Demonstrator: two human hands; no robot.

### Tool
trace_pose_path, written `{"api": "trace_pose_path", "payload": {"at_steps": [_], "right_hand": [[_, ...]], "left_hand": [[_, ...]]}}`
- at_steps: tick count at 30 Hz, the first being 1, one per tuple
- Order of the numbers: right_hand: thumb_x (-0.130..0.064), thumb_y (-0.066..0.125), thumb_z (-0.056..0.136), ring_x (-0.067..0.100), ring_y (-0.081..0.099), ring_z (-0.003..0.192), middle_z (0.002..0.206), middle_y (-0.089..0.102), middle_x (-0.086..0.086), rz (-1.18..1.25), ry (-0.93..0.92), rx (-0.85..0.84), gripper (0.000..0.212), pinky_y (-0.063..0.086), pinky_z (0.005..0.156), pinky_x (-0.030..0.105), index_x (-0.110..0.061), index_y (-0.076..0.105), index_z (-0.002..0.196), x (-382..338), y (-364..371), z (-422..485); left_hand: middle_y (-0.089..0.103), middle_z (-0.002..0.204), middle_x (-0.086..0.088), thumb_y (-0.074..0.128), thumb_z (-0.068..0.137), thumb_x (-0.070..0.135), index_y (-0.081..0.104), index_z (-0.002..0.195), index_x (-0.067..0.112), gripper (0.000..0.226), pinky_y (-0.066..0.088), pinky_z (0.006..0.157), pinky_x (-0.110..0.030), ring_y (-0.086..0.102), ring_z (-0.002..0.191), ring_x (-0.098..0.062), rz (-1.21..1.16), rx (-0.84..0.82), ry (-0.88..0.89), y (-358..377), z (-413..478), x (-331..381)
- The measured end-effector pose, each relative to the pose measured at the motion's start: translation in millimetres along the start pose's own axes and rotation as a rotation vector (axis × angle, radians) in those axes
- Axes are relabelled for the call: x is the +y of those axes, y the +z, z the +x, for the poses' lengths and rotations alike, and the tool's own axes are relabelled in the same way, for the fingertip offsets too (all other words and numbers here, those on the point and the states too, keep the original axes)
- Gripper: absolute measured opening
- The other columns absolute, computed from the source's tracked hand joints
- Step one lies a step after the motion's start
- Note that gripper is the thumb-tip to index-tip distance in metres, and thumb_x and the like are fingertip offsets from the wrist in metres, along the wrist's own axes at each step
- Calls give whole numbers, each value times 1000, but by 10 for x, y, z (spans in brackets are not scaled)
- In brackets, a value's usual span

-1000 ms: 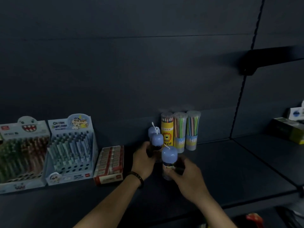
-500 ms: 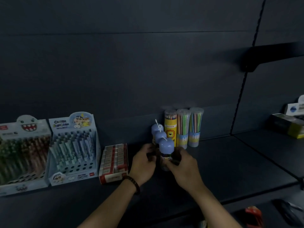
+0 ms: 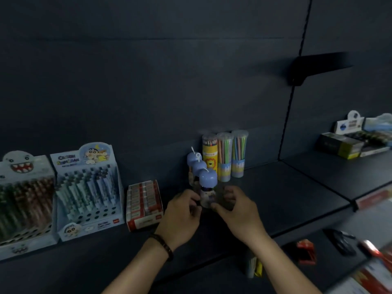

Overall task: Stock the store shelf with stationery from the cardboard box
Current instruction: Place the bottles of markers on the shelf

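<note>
— My right hand (image 3: 235,205) pinches the front blue-capped bottle (image 3: 207,181) near its base; my left hand (image 3: 182,211) curls round its other side.
— Where's it standing?
— Upright on the shelf (image 3: 275,198), between both hands.

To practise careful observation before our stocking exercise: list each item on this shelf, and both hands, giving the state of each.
Front bottle: upright, capped, between both hands.
Two rear bottles: upright, capped.
Pencil tubes: upright, filled.
Eraser box: open, filled.
Pen display boxes: open, stocked.
Left hand: curled beside front bottle, grip unclear.
Right hand: thumb at front bottle, grip unclear.
</note>
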State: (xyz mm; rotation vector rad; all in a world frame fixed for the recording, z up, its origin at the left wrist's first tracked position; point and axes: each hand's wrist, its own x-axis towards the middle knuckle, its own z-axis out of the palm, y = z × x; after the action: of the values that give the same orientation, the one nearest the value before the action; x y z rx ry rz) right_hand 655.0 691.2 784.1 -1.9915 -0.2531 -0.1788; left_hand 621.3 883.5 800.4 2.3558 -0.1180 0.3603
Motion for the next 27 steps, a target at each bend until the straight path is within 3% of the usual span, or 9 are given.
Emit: {"api": "trace_pose_path", "payload": {"at_steps": [4,6,9,12,18,22,27], "right_hand": [[-27,81,91,-6,67,94,100,72,-16,-51,72,156,26,55,83,16,-33,68,113,22,-283,-496],[-30,78,94,-5,67,86,94,73,-17,-120,110,183,17,54,76,20,-37,70,107,64,-458,-832],[-34,75,96,-5,65,84,90,70,-18,-261,171,134,13,47,68,11,-39,69,106,217,-740,-1401],[-37,74,96,-2,65,88,95,68,-16,-378,288,31,19,52,76,16,-39,65,112,475,-1035,-1998],[-40,66,99,11,65,98,109,68,-9,-520,510,-67,25,55,86,31,-31,65,122,1155,-1785,-3446],[-44,66,99,11,59,96,110,65,-6,-487,716,5,33,47,86,24,-26,65,127,1625,-2448,-4739],[-32,60,100,26,67,107,113,72,5,-435,998,88,24,48,85,33,-19,68,118,2144,-3288,-6551]], "left_hand": [[66,94,18,64,98,33,63,99,37,4,56,76,-20,64,87,3,99,-190,112,-75,-352,299],[67,92,18,63,99,39,61,98,38,2,60,74,-30,65,83,0,173,-275,192,-67,-511,464],[64,96,16,58,100,47,59,98,38,9,60,71,-36,63,82,-5,252,-404,311,109,-782,739],[61,102,13,55,101,50,59,101,36,14,59,75,-41,64,88,-14,319,-516,413,515,-1121,1019],[65,111,3,55,100,51,60,108,29,24,56,82,-41,65,103,-26,405,-716,600,1802,-2028,1638],[66,116,0,53,100,49,61,110,28,25,50,81,-37,65,107,-27,451,-944,714,2727,-2859,2234],[68,114,7,53,100,54,62,115,33,27,54,87,-37,66,107,-20,449,-1126,793,3771,-3970,2993]]}}
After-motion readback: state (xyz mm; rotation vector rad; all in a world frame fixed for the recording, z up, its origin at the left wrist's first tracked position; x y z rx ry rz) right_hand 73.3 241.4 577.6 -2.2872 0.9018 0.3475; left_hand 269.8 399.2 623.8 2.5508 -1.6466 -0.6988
